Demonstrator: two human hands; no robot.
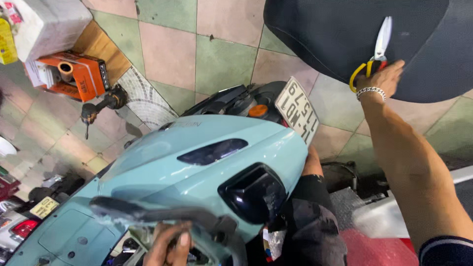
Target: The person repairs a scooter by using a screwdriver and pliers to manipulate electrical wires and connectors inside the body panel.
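Observation:
My right hand reaches up to the raised black scooter seat and grips yellow-handled scissors, blades pointing up against the seat's underside. A silver chain bracelet sits on that wrist. My left hand is at the bottom, its fingers curled on the dark grab rail at the rear of a light blue scooter body. The body panel has a dark oval inset and a black square light housing.
A white number plate sticks out behind the blue panel. A power drill and an orange tool case lie on the pink-and-green tiled floor at left. Another scooter's tail light is at bottom left. A knee in dark trousers is below.

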